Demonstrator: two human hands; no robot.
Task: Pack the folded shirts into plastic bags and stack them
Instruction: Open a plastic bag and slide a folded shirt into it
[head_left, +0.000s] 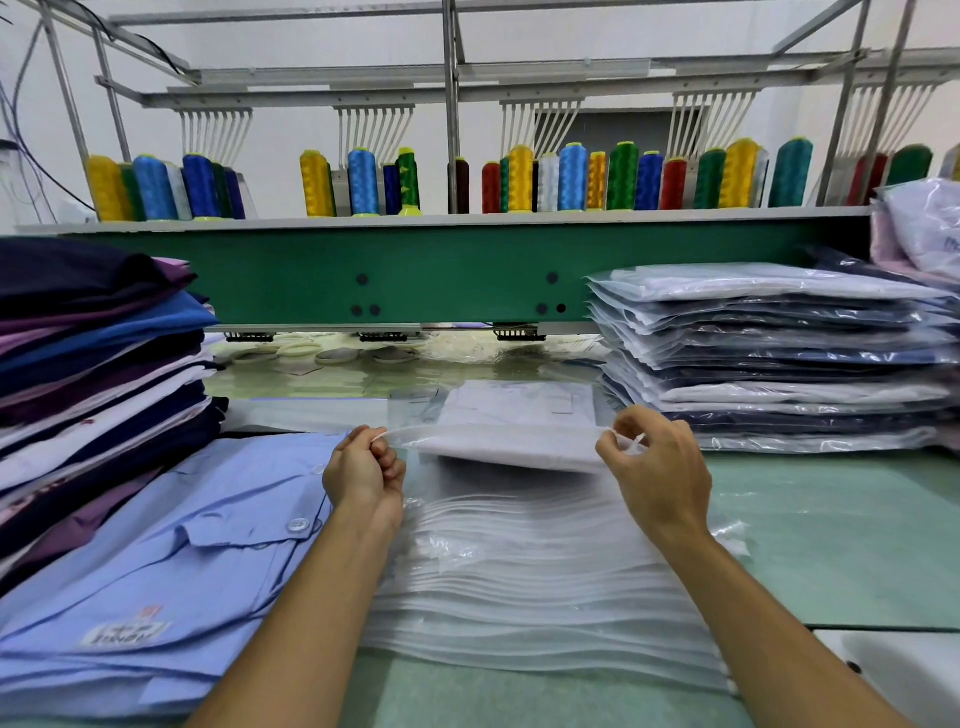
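On the pale green worktable (831, 545), matte and flat, with a white panel at the near right corner. Behind it runs a green machine beam (415, 275) carrying a shelf of thread cones (571, 176) in yellow, blue, green, red and white; white thread guides hang from a grey metal frame above. White wall behind.

Plastic bag (509, 441): clear, thin, slightly frosted, held up off the table at its open near edge, a white folded shirt visible inside it. Left hand (363, 467) is closed in a pinch on the bag's left corner; right hand (660, 467) pinches the right corner, fingers curled. Bag edge is stretched taut between the two hands.

Below the hands lies a stack of empty bags (545, 597), many thin translucent sheets, wavy edges, glossy.

Left of it, touching the left forearm: a light blue folded shirt (171, 545), smooth woven cloth, white button on the pocket flap, label near the front edge.

Far left: tall pile of folded shirts (93, 364), navy, blue, purple and white, soft rounded folds.

Right rear: stack of bagged shirts (779, 353), shiny wrinkled film over white and dark cloth. More bagged garments (924, 228) at the far right edge.
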